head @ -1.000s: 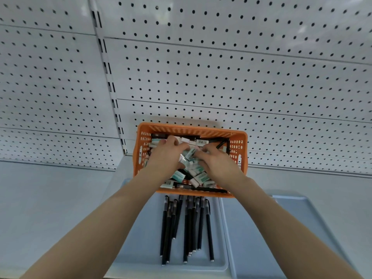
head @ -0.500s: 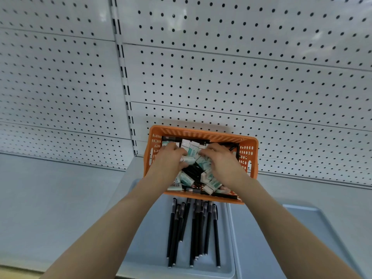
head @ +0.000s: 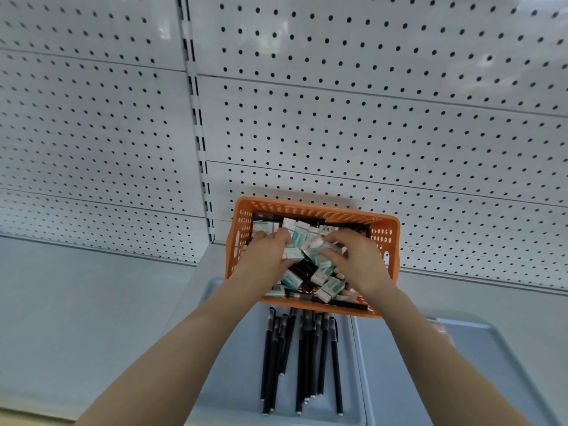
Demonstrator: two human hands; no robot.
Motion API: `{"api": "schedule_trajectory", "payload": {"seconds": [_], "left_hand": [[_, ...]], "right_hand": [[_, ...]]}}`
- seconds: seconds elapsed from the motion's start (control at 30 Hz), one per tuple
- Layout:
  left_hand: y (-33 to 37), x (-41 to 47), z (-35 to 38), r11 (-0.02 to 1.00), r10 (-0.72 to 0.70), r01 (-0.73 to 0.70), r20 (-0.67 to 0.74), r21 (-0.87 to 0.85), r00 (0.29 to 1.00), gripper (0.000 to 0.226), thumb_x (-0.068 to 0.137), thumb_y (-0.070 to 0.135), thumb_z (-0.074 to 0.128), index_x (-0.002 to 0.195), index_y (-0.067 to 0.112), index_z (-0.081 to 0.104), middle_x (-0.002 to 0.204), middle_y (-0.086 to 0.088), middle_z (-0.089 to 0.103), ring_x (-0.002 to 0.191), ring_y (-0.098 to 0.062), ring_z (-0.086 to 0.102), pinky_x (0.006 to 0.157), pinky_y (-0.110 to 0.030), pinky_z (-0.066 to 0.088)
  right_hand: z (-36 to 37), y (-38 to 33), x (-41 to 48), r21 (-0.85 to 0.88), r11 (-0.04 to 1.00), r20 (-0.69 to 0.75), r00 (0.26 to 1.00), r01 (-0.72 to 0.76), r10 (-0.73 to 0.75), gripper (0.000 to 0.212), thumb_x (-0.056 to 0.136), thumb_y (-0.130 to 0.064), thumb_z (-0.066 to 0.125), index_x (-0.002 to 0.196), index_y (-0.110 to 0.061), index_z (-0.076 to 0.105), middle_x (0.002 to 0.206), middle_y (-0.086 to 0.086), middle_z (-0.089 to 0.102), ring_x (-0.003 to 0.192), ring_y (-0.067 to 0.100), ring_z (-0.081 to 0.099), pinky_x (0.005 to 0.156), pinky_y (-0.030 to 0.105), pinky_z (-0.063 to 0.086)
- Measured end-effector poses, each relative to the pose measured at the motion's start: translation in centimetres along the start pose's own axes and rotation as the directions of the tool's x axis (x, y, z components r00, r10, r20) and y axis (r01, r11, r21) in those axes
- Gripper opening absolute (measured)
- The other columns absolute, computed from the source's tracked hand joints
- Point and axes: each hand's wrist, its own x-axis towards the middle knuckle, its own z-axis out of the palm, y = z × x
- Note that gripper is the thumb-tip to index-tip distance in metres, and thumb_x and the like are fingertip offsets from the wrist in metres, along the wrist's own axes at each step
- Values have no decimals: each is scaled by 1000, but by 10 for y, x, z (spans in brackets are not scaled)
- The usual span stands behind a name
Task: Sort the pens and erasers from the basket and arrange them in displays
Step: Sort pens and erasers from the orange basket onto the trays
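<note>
Two pale blue trays lay nearest us on the grey shelf (head: 76,287), side by side with their edges just about touching. The left tray (head: 233,379) held a bunch of black pens (head: 302,358), laid roughly parallel with their pale ends toward us. The right tray (head: 430,379) was partly hidden behind our right forearm. Beyond them sat the orange basket (head: 310,207), and its near wall covered the far ends of the pens in the tray. Inside it was a jumble of white-and-green erasers (head: 330,287), with other pens (head: 304,269) lying dark among and beneath them. Both our hands were down in the basket, close together over the heap. Our left hand (head: 266,256) had its fingers curled round erasers at the fingertips. Our right hand (head: 359,259) pinched erasers between thumb and bent fingers, though we could not tell how many either hand held. Our wrists and forearms blocked much of the basket's near half. Behind the basket rose the white pegboard (head: 368,133), its panels split by a slotted upright strip (head: 196,118) to the left.
</note>
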Motion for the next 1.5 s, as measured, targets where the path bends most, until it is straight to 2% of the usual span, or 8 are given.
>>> {"api": "schedule_trajectory", "payload": {"seconds": [0.2, 0.33, 0.47, 0.57, 0.73, 0.9, 1.1, 1.5], "left_hand": [[-1, -14, -20, 958, -10, -36, -159, -283, 987, 39, 96, 29, 56, 133, 16, 51, 123, -2, 59, 106, -20, 56, 88, -28, 42], [1, -33, -23, 885, -5, -26, -65, -465, 998, 43, 98, 41, 48, 134, 18, 47, 122, 2, 61, 103, -15, 61, 88, -38, 52], [11, -50, -22, 867, 21, -15, 7, -498, 1000, 43, 100, 39, 46, 137, 19, 41, 114, 2, 58, 88, -11, 56, 73, -27, 42], [21, -60, -17, 847, 81, -51, 35, -529, 996, 44, 99, 36, 48, 140, 20, 39, 121, 2, 57, 90, -8, 58, 75, -26, 46], [35, -78, -4, 820, 66, -12, 74, -573, 995, 44, 98, 37, 51, 138, 22, 42, 119, 4, 60, 92, -11, 59, 80, -28, 45], [56, -92, 4, 791, 17, 58, 117, -610, 993, 38, 98, 38, 51, 133, 25, 47, 96, 12, 61, 82, -4, 60, 68, -22, 45], [74, -111, 16, 778, -72, 158, 163, -608, 984, 26, 97, 35, 53, 121, 26, 53, 88, 10, 61, 76, -8, 60, 65, -28, 51], [83, -135, 32, 811, -185, 282, 233, -512, 955, 16, 95, 40, 57, 102, 26, 55, 74, 2, 60, 61, -13, 51, 58, -30, 41]], "right_hand": [[-5, -8, -21, 357, 914, 54, 981, -191, 184, 35, 91, -23, 64, 122, -39, 59, 76, -4, 63, 79, 16, 63, 81, 43, 57], [-12, -21, -44, 485, 846, 17, 970, -222, 244, 18, 91, -20, 66, 104, -30, 61, 67, 11, 55, 69, 27, 55, 70, 44, 52], [-27, -21, -74, 545, 804, -83, 938, -239, 336, 10, 93, -21, 64, 98, -28, 61, 75, 14, 67, 74, 31, 67, 62, 42, 52], [-43, -4, -99, 359, 878, -143, 911, -317, 388, 19, 97, -14, 52, 102, -30, 63, 76, 10, 64, 66, 20, 61, 61, 35, 48], [-54, 24, -140, -23, 882, 135, 873, -470, 469, 19, 88, -19, 67, 99, -24, 52, 73, -7, 67, 64, 9, 59, 60, 28, 46], [-40, 37, -150, -172, 921, 181, 908, -349, 378, 6, 86, -21, 70, 90, -26, 69, 82, -16, 59, 74, 1, 54, 65, 9, 39], [-26, 56, -153, -165, 952, 214, 934, -256, 288, 20, 82, -21, 75, 101, -23, 72, 99, 0, 67, 89, 20, 62, 81, 37, 50], [-10, 78, -139, -105, 973, 30, 977, -206, 210, 16, 83, -8, 70, 99, -12, 73, 103, 5, 69, 92, 27, 61, 81, 35, 48]]}}
